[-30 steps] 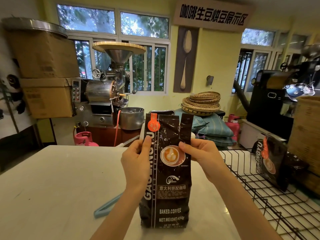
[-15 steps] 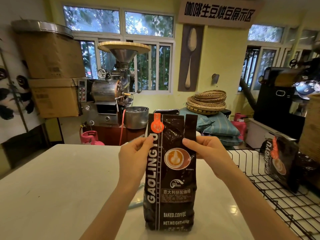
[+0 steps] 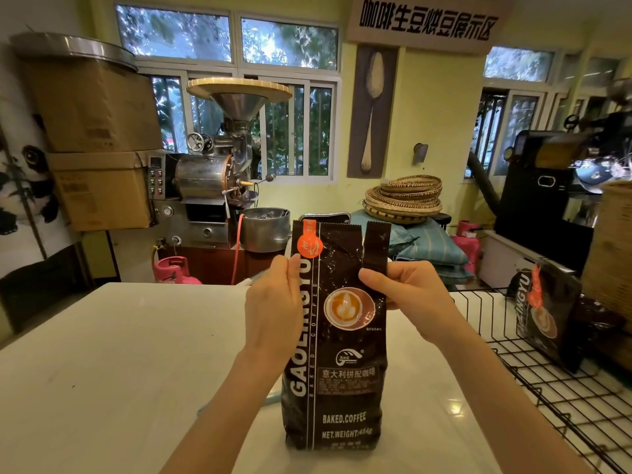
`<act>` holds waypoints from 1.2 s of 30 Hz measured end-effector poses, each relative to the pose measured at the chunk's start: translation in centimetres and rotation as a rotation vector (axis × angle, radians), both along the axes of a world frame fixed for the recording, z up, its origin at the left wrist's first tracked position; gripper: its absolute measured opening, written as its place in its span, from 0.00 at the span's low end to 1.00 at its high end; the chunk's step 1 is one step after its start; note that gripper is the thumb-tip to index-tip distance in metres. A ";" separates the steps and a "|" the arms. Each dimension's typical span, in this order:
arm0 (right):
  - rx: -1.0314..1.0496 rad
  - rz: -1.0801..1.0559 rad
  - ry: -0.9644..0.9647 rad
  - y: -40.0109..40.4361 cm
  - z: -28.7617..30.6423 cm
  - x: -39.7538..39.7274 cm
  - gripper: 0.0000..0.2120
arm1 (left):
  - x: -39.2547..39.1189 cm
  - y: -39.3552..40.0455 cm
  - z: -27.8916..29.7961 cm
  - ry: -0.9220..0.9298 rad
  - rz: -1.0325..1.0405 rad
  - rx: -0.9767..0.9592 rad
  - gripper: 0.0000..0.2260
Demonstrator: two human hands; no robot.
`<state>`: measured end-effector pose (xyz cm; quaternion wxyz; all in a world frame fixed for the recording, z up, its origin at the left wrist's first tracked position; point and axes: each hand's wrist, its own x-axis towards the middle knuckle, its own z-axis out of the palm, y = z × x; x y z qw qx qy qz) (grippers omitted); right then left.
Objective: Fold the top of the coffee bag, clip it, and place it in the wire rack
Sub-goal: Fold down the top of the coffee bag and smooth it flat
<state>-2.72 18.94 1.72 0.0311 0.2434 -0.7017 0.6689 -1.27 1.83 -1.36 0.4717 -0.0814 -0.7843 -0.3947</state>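
Note:
A tall dark coffee bag (image 3: 337, 364) with an orange round label stands upright on the white table (image 3: 113, 364). My left hand (image 3: 273, 307) pinches its upper left edge. My right hand (image 3: 407, 290) pinches the upper right edge, just under a torn-looking strip of the top. The bag's top stands straight up, unfolded. Behind my left forearm lies a pale blue clip (image 3: 270, 400), mostly hidden. The black wire rack (image 3: 561, 401) sits to the right of the table.
A second dark coffee bag (image 3: 547, 316) leans inside the rack at its far end. A woven basket (image 3: 612, 248) stands at the right edge. Behind the table are a metal roaster (image 3: 212, 186), cardboard boxes (image 3: 92, 131) and stacked woven trays (image 3: 403, 198).
My hands have slid a little higher on the bag's sides. The view has shifted slightly, so the clip is now nearly hidden behind my left arm.

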 end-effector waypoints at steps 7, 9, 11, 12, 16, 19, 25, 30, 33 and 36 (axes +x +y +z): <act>-0.054 0.004 -0.016 0.0 -0.7 0.0 0.07 | 0.3 0.1 0.0 -0.024 -0.067 0.125 0.16; -0.079 0.015 -0.034 0.1 -0.9 0.1 0.06 | 0.7 0.1 0.4 -0.050 -0.117 0.176 0.11; -0.118 0.031 -0.019 0.1 -1.1 0.2 0.10 | 1.3 -0.1 0.9 -0.077 -0.251 0.275 0.05; -0.172 0.029 0.011 0.0 -1.1 0.3 0.15 | 1.6 -0.2 1.0 -0.082 -0.315 0.315 0.08; -0.257 -0.091 0.290 -0.2 -1.5 0.8 0.23 | 1.8 -0.8 1.4 -0.116 -0.436 0.316 0.10; -0.110 -0.139 0.409 -0.2 -1.6 0.8 0.15 | 1.8 -1.2 1.5 -0.215 -0.499 0.399 0.11; -0.016 -0.009 0.275 0.2 -0.8 0.6 0.17 | 2.0 -1.9 1.7 -0.323 -0.595 0.452 0.09; 0.105 0.021 0.165 1.0 -0.6 0.0 0.09 | 2.3 -2.7 1.8 -0.431 -0.552 0.323 0.08; 0.174 0.053 0.087 1.1 -0.4 -0.1 0.06 | 2.1 -3.2 2.0 -0.489 -0.516 0.280 0.06; 0.193 0.013 0.073 1.1 -0.4 -0.2 0.05 | 2.0 -3.4 2.0 -0.530 -0.534 0.313 0.08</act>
